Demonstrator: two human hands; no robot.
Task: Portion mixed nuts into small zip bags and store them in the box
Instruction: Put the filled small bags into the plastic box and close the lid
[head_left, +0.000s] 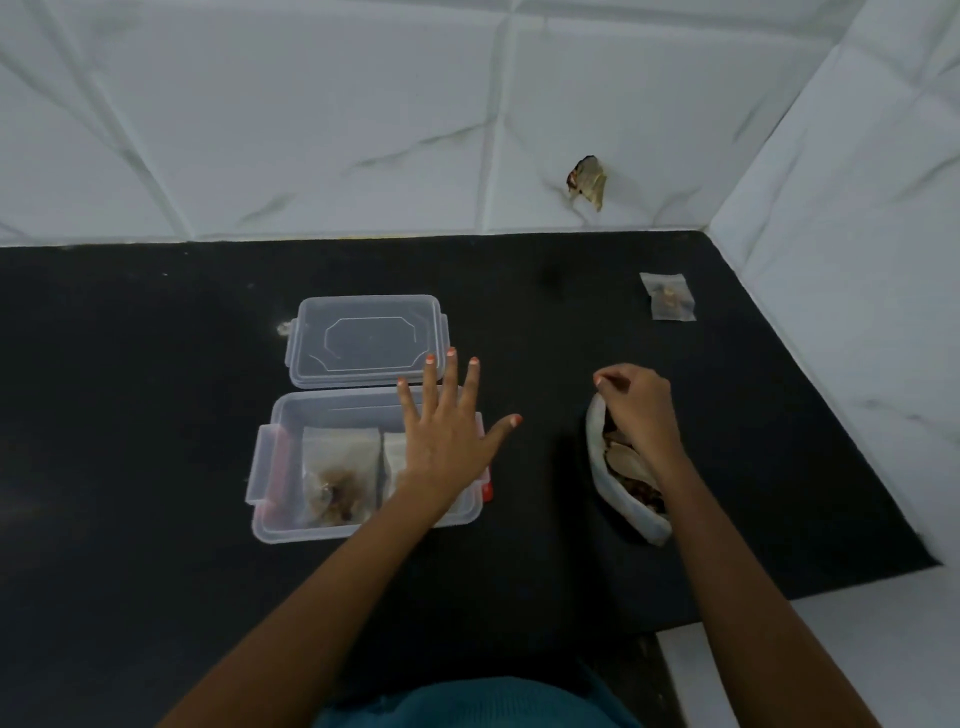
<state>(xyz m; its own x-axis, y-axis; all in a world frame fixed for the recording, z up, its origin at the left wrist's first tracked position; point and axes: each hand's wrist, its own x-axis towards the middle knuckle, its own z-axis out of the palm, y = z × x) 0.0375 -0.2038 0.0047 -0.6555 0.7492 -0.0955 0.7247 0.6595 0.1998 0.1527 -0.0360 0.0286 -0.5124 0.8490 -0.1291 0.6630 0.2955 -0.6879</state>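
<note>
Looking down on a black tabletop (156, 364) set against a white tiled wall (311, 130), a person is working with both bare hands. A clear plastic box (291, 415) is sitting at 9 o'clock from the middle. Its lid (363, 340) is off and lying flat just beyond it at 12 o'clock.

Two small filled zip bags are lying side by side in the box. The left bag (337, 473) is showing plainly, while the right bag (396, 457) is mostly hiding under the left hand (447, 436). That hand is spreading flat over the box's right half, fingers straight, gripping nothing.

At 3 o'clock a soft white pouch (597, 457) of nuts (628, 460) is lying open on its side. The right hand (641, 410) is sitting at its mouth with fingers curled and thumb and fingertip pressing together. Whether it is pinching nuts, the rim or nothing, I cannot tell.

A third bag (667, 296), also filled, is lying apart at 1 o'clock, near the wall corner.

These bags are probably light, limp and slick, with the nuts shifting inside. Pinching the flat top strip should be surer than squeezing the lumpy middle. The pouch looks floppy and likely to spill, so its rim is worth steadying. The box looks stiff but light, and may slide when pushed.
</note>
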